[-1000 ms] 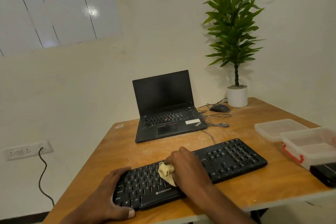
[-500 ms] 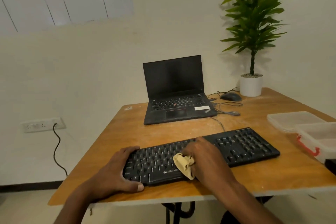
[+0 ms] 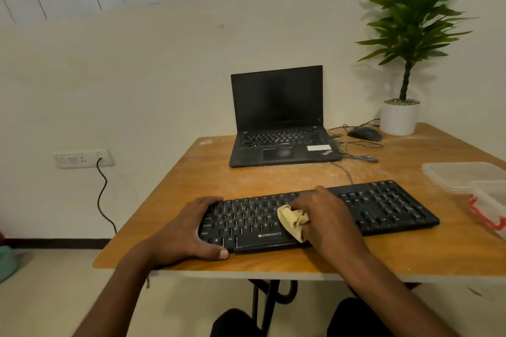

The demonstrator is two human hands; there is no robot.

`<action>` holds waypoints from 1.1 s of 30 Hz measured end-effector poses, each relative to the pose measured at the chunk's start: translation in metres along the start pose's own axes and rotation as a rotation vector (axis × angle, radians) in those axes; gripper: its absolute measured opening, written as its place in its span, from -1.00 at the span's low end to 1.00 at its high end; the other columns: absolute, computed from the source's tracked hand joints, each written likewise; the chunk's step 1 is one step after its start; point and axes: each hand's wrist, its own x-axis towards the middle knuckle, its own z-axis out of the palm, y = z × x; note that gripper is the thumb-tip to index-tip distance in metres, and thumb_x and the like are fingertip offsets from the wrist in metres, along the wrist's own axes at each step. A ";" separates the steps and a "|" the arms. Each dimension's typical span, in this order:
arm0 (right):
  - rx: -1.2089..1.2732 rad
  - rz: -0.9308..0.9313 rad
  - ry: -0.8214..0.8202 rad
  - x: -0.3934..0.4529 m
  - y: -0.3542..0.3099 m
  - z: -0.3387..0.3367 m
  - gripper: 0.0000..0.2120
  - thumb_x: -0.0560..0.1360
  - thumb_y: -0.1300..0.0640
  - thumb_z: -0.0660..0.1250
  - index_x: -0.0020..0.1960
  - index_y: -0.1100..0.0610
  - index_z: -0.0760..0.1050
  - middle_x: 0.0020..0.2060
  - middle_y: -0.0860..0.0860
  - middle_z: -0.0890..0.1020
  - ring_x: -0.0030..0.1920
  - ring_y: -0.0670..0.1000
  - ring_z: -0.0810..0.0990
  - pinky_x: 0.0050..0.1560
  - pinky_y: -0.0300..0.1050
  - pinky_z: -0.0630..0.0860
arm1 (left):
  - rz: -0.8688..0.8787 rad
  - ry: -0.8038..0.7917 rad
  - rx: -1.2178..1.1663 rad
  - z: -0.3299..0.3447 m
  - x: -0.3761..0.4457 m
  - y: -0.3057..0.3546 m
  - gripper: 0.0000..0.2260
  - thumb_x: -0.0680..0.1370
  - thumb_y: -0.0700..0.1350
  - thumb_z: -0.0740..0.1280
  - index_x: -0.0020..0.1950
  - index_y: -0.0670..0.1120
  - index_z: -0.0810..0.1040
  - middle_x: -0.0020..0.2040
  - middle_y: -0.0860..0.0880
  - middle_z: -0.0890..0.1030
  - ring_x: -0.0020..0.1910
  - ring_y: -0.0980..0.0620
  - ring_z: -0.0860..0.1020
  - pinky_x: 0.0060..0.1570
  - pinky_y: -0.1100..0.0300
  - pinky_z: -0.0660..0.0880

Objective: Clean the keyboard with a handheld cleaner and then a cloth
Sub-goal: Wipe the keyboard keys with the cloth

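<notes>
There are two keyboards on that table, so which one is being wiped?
The separate black keyboard nearest the person: the right hand presses a yellow cloth on it while the left hand grips its end. The laptop sits untouched behind.

Just two bare forearms here, no sleeves, watch or rings showing, and dark trousers over both knees at the bottom edge.

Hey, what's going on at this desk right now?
A person is wiping a black keyboard on the wooden table. The right hand presses a bunched yellow cloth onto the middle keys, while the left hand grips the keyboard's left end. No handheld cleaner is in view.
</notes>
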 end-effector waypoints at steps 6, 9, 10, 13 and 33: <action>-0.006 0.017 -0.018 0.006 0.006 -0.003 -0.53 0.44 0.33 0.42 0.25 -0.07 0.62 0.04 -0.04 0.60 0.06 -0.01 0.51 -0.08 -0.22 0.43 | 0.005 -0.005 -0.002 0.001 0.001 -0.003 0.11 0.19 0.49 0.55 0.62 0.32 0.09 0.49 0.32 0.22 0.40 0.27 0.34 0.37 0.16 0.45; -0.025 0.011 0.043 0.040 0.010 0.002 -0.60 0.47 0.32 0.41 0.22 -0.03 0.65 0.02 0.01 0.65 0.05 0.02 0.53 -0.09 -0.15 0.46 | 0.004 -0.011 -0.006 0.001 0.001 -0.001 0.10 0.19 0.48 0.56 0.61 0.33 0.08 0.49 0.32 0.21 0.40 0.27 0.34 0.37 0.19 0.44; -0.022 0.020 0.059 0.049 0.009 0.003 -0.62 0.48 0.31 0.41 0.22 -0.01 0.64 0.05 0.04 0.65 0.07 0.05 0.55 -0.05 -0.13 0.48 | 0.005 -0.012 -0.008 0.000 0.001 0.000 0.10 0.19 0.48 0.56 0.61 0.33 0.08 0.49 0.32 0.21 0.40 0.28 0.34 0.35 0.22 0.44; -0.039 0.035 0.062 0.060 0.004 0.004 -0.62 0.50 0.30 0.40 0.27 0.02 0.62 0.10 0.08 0.64 0.12 0.08 0.57 0.08 -0.06 0.52 | 0.004 -0.005 -0.001 -0.002 0.001 0.002 0.09 0.20 0.48 0.56 0.60 0.33 0.09 0.50 0.31 0.22 0.40 0.30 0.33 0.33 0.25 0.42; -0.077 0.031 0.076 0.061 0.032 0.001 -0.68 0.45 0.31 0.40 0.11 0.00 0.69 -0.04 0.04 0.68 0.07 0.09 0.59 -0.10 -0.09 0.48 | 0.006 -0.017 0.018 -0.002 0.001 0.002 0.07 0.19 0.49 0.54 0.59 0.35 0.10 0.47 0.36 0.22 0.41 0.31 0.30 0.43 0.10 0.42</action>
